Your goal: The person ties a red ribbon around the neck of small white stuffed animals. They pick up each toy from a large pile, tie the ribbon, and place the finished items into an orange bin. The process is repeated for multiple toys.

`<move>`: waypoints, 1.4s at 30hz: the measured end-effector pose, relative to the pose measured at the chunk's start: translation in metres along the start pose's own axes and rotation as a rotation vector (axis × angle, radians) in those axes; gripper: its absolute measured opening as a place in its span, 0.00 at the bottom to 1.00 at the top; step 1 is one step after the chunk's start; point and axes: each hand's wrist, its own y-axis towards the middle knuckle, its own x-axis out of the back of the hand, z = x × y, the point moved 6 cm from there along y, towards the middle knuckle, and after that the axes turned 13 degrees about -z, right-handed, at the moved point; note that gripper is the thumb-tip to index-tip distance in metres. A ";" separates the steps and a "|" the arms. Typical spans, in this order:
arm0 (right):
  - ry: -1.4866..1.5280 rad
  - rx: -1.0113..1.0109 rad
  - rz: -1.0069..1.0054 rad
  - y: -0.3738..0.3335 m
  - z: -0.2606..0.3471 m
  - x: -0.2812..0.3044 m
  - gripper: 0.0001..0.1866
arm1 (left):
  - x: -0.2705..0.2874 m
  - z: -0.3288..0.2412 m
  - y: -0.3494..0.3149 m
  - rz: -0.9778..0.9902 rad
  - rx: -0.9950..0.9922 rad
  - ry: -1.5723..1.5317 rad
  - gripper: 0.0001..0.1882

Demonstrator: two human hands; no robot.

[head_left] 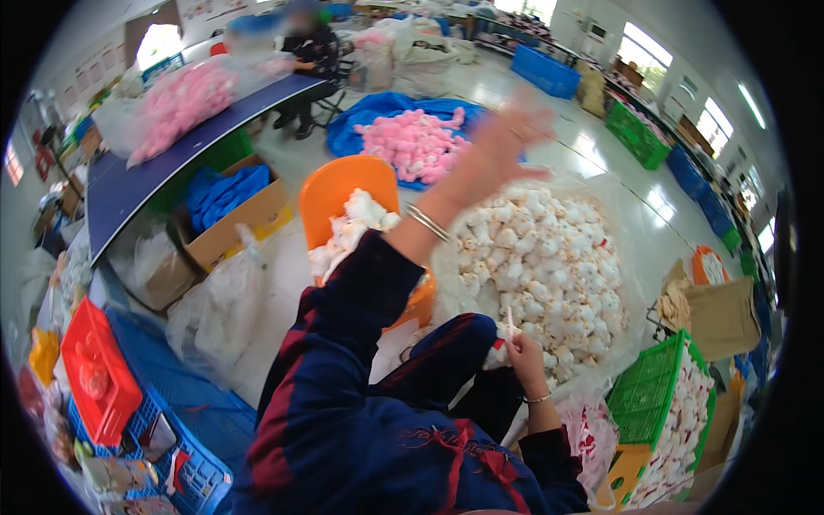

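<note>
— What are the hands doing?

— The left hand (506,142) is flung up and out over the floor, blurred, fingers spread apart and holding nothing. The right hand (525,356) sits low by the knee, fingers pinched together on a thin white stick (510,324).

— And the toys?

— A big heap of white plush toys (545,266) lies on clear plastic sheet (631,215) on the floor, just ahead of the right hand. More white ones sit on the orange chair (335,193); a pink pile (416,142) lies on a blue tarp beyond.

— Which step, would you say?

— Likely between pieces: one tossed, the next needing a reach into the heap.
</note>
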 end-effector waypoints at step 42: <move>0.100 -0.054 0.269 0.019 -0.022 -0.001 0.12 | -0.169 0.119 -0.300 0.795 0.739 0.323 0.12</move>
